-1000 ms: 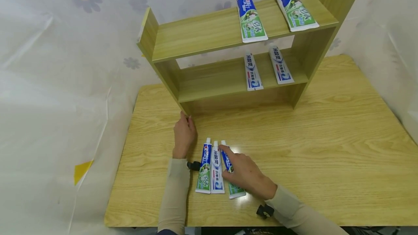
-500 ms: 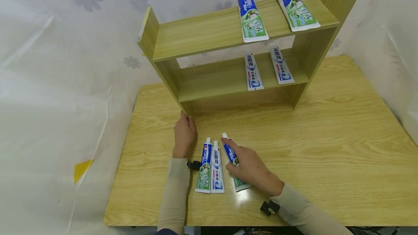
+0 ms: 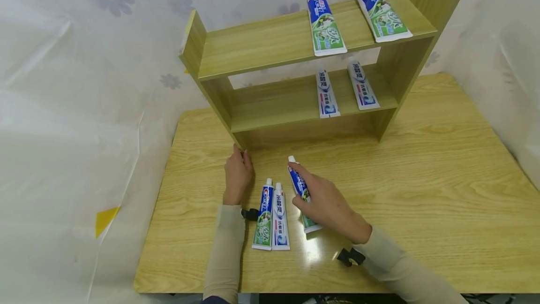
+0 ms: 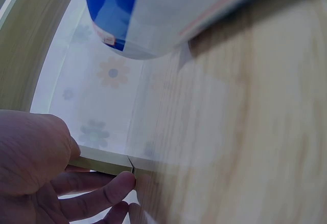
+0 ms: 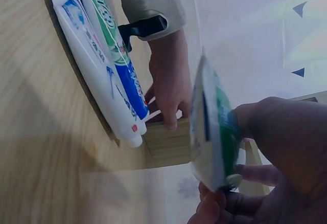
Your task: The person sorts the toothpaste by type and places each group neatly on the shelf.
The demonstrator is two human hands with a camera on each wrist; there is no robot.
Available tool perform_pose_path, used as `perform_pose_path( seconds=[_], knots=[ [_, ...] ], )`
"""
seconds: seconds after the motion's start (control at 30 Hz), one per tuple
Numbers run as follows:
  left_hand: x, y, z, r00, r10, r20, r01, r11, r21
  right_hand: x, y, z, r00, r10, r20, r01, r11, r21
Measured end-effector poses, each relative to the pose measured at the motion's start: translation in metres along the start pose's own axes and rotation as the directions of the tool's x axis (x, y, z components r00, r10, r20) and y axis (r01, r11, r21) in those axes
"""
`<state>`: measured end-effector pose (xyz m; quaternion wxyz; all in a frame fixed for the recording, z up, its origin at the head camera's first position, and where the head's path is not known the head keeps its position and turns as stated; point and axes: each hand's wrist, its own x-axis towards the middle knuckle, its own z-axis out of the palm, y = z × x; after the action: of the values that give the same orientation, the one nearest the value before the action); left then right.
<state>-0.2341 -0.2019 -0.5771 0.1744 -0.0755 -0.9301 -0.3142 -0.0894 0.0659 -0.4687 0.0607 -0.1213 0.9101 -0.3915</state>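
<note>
Right hand (image 3: 331, 205) pinches Crest tube (image 3: 298, 183), cap (image 3: 291, 159) jutting beyond; left hand (image 3: 238, 172) grips shelf (image 3: 253, 43)

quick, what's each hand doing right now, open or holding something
Left hand: closed, holding the near left lower edge of the wooden shelf.
Right hand: closed, holding a blue-and-green toothpaste tube.

Pinching blue-and-green toothpaste tube (image 3: 298, 183) in right fingers (image 3: 300, 170), slanted, white cap (image 3: 291, 158) jutting past fingertips, flat end beyond thumb. Gripping wooden shelf (image 3: 253, 51), standing, near its foot in left fingers (image 4: 97, 199).
</note>
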Motion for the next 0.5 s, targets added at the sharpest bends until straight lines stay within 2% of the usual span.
perform_pose_path(
  seconds=[0.17, 0.37, 0.5],
  knots=[
    [-0.004, 0.019, -0.015, 1.0, 0.022, -0.014, -0.022, 1.0, -0.022, 0.003, -0.002, -0.006, 0.999, -0.008, -0.038, 0.006, 0.999, -0.043],
    [-0.001, 0.004, -0.003, 1.0, -0.023, 0.0, 0.022, 1.0, -0.017, 0.006, -0.006, -0.012, 0.998, -0.037, -0.052, 0.035, 0.998, -0.047],
    [-0.002, 0.017, -0.011, 1.0, -0.007, -0.007, 0.007, 1.0, -0.014, 0.009, -0.011, -0.018, 0.996, -0.057, -0.065, 0.054, 0.997, -0.048]
  ],
)
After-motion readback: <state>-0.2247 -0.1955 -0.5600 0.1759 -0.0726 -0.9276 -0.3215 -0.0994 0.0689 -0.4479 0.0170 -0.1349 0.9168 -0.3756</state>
